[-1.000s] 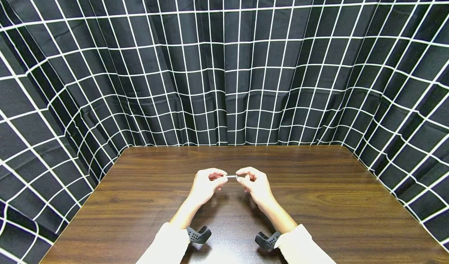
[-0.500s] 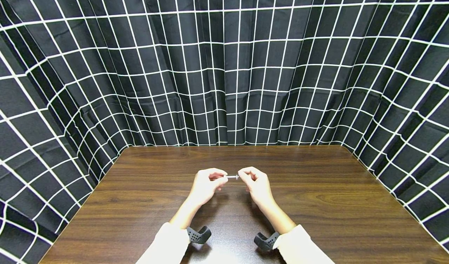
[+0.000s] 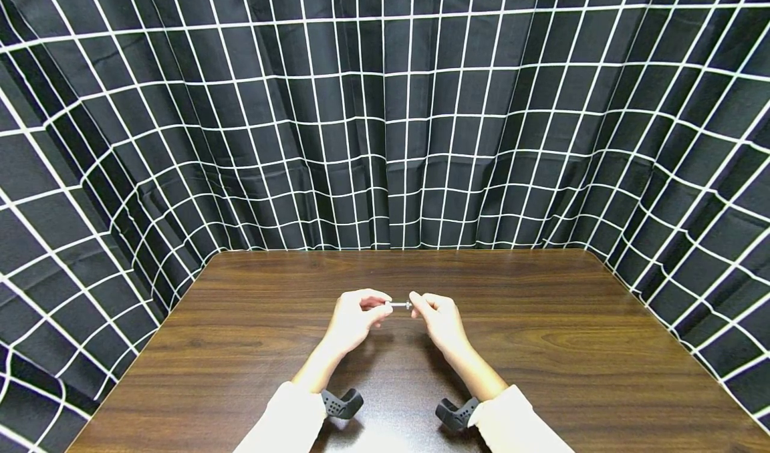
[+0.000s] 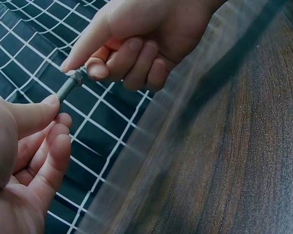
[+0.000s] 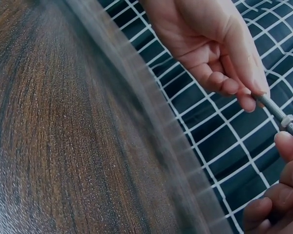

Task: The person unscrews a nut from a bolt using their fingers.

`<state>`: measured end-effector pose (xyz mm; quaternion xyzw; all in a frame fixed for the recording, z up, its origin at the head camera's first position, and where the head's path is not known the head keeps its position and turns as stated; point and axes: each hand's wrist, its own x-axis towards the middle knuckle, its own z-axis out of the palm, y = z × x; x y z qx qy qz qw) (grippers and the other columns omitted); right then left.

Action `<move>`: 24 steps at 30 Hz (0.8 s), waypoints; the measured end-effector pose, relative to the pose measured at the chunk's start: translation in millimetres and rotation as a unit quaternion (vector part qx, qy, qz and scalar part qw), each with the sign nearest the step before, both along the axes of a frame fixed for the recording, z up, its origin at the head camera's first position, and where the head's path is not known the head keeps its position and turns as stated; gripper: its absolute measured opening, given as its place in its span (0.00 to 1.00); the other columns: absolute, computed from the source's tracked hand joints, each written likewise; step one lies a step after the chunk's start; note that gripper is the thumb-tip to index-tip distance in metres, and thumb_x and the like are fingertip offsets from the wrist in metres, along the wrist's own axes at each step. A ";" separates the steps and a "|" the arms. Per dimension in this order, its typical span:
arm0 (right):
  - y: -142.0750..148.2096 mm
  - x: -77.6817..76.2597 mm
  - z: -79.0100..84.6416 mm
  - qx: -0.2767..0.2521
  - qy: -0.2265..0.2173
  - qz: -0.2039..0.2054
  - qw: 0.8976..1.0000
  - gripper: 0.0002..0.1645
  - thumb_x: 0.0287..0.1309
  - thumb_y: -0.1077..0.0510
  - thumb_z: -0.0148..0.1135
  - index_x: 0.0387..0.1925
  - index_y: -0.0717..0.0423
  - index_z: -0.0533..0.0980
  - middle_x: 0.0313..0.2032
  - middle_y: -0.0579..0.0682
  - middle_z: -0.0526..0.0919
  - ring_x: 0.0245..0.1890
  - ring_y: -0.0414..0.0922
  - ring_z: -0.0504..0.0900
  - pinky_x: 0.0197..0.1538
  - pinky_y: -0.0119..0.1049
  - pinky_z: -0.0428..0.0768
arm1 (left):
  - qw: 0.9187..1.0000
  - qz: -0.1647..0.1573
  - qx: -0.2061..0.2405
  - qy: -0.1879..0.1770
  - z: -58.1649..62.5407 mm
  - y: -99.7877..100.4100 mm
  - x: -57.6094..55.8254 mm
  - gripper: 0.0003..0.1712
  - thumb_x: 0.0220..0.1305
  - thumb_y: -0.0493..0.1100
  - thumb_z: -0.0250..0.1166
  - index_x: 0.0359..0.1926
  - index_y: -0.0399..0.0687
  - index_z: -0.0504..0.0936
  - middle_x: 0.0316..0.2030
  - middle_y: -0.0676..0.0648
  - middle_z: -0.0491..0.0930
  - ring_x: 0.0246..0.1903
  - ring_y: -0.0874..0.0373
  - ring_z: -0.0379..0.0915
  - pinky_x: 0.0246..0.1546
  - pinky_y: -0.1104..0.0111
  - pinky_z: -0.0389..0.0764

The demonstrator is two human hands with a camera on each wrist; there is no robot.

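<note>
A slim metal bolt is held in the air above the table, roughly level. Its plain end is pinched between the thumb and fingers of my left hand. In the left wrist view the threaded shank shows, with a hex nut near its far end. My right hand is at that end, thumb and forefinger on either side of the nut, its other fingers curled in. In the right wrist view the nut sits beside the right fingertips, partly cut off by the frame edge.
A brown wood-grain table lies under both hands. Black curtains with white grid lines stand behind it and at both sides. A dark wrist mount is worn on each forearm, by the pale sleeves.
The right fingers have shifted round the nut end: the thumb has moved up and forward while the forefinger has come lower. The left hand keeps its pinch on the bolt, barely moving.
</note>
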<state>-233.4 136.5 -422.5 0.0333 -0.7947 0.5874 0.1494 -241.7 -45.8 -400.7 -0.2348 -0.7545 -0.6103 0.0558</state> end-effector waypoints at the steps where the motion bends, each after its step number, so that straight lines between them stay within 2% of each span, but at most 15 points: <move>1: -0.6 -0.1 0.2 -0.002 -0.004 0.003 1.000 0.23 0.66 0.55 0.59 0.17 0.65 0.75 0.10 0.43 0.62 0.12 0.33 0.56 0.18 0.30 0.55 | 1.000 -0.001 0.002 -0.001 -3.0 -0.4 -2.0 0.07 0.57 0.27 0.66 0.38 0.30 0.83 0.30 0.36 0.84 0.25 0.41 0.80 0.29 0.48 0.82; 5: -1.3 -0.8 -1.3 -0.017 -0.014 0.018 1.000 0.22 0.65 0.55 0.60 0.18 0.65 0.75 0.10 0.43 0.63 0.09 0.32 0.55 0.15 0.29 0.54 | 1.000 0.000 0.004 0.002 -21.5 -1.2 -15.5 0.09 0.57 0.31 0.68 0.39 0.30 0.83 0.29 0.41 0.84 0.26 0.41 0.80 0.27 0.58 0.83; 7: 0.2 -6.7 -10.2 -0.023 -0.007 0.019 1.000 0.22 0.64 0.53 0.61 0.18 0.62 0.75 0.10 0.43 0.64 0.09 0.34 0.56 0.15 0.29 0.54 | 1.000 0.000 0.003 0.001 -30.9 -1.5 -22.8 0.09 0.57 0.33 0.68 0.39 0.32 0.84 0.28 0.44 0.84 0.26 0.41 0.80 0.25 0.64 0.83; 13: 0.3 -6.0 -9.1 -0.032 -0.002 0.024 0.999 0.20 0.63 0.53 0.62 0.18 0.60 0.76 0.12 0.50 0.68 0.09 0.37 0.57 0.14 0.29 0.56 | 1.000 0.000 0.003 0.001 -30.1 -1.7 -23.3 0.07 0.57 0.33 0.69 0.38 0.38 0.85 0.28 0.45 0.85 0.26 0.42 0.80 0.25 0.63 0.83; 18: 0.0 -4.7 -7.1 -0.049 -0.011 0.030 0.998 0.18 0.63 0.55 0.62 0.20 0.61 0.78 0.14 0.53 0.70 0.09 0.37 0.57 0.14 0.28 0.57 | 1.000 -0.004 0.008 0.001 -30.4 -1.6 -23.8 0.07 0.56 0.32 0.69 0.38 0.38 0.85 0.29 0.44 0.84 0.26 0.37 0.79 0.25 0.63 0.83; 24: 0.2 -4.4 -7.3 -0.042 -0.009 0.030 0.999 0.17 0.62 0.55 0.63 0.21 0.63 0.78 0.14 0.49 0.72 0.10 0.37 0.58 0.14 0.29 0.56 | 1.000 0.000 0.006 -0.003 -31.9 -1.7 -24.7 0.07 0.57 0.33 0.69 0.38 0.38 0.85 0.29 0.45 0.85 0.26 0.36 0.79 0.25 0.65 0.82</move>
